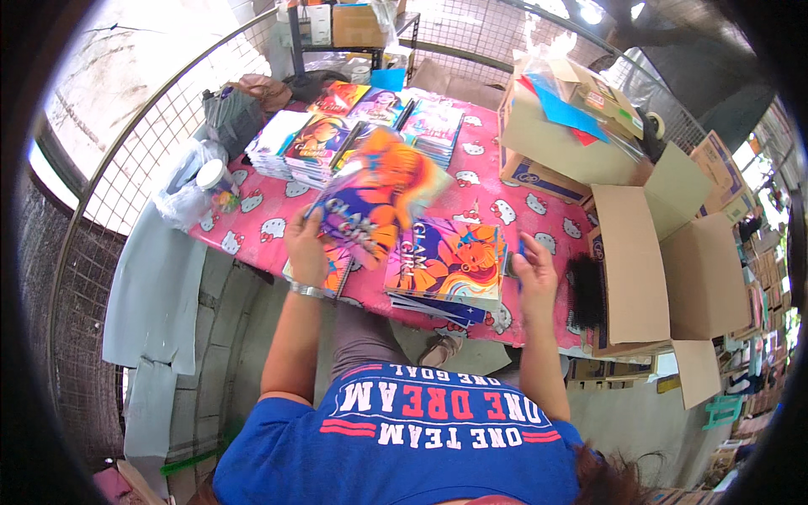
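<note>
My left hand, with a watch at the wrist, is closed on the edge of a glossy orange-and-purple notebook. That notebook is tilted and smeared by motion. Beneath it, partly hidden, lies a spiral-bound notebook near the table's front edge. A stack of notebooks with an orange-haired figure on the top cover sits between my hands, its lower ones askew. Just right of the stack is my right hand, fingers curled round a small dark bluish thing that I cannot make out.
Piles of colourful notebooks cover the back left of the pink-covered table. A white-lidded jar and plastic bags stand at the left edge. On the right are a loaded carton and an open cardboard box.
</note>
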Demonstrator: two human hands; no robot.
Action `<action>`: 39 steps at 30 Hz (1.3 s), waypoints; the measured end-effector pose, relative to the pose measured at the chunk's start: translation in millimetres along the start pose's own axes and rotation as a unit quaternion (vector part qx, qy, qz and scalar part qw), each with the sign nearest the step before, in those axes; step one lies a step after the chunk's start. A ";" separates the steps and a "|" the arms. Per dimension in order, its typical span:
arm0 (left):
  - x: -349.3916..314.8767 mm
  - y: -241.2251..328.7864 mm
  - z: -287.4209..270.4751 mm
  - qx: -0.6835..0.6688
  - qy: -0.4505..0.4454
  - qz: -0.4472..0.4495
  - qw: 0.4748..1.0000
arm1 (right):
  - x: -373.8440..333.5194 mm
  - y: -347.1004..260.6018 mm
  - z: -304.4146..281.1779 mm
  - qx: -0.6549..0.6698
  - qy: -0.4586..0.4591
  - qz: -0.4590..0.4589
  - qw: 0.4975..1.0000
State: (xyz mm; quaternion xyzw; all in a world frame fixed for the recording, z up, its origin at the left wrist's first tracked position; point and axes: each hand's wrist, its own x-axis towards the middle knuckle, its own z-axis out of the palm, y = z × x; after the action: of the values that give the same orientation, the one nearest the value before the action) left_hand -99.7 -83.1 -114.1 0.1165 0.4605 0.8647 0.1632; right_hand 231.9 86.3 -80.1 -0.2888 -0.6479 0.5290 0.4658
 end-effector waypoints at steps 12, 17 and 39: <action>25.5 -56.0 -170.7 0.542 0.115 0.102 0.826 | -27.3 150.5 -94.1 -0.459 -0.082 0.121 0.876; 22.8 -62.9 -180.7 0.611 0.105 0.114 0.776 | 9.9 180.6 -146.5 -0.615 0.121 0.142 0.766; -16.7 -110.5 165.6 0.559 -0.507 0.160 0.636 | 62.1 106.4 -167.0 -0.418 0.129 0.050 0.898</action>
State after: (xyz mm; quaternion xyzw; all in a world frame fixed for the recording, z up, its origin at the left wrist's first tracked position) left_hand -6.8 93.7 -116.3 0.6775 0.6749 0.2598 0.1342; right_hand 346.3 238.8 -162.1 -0.5551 -0.7279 0.1903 0.3548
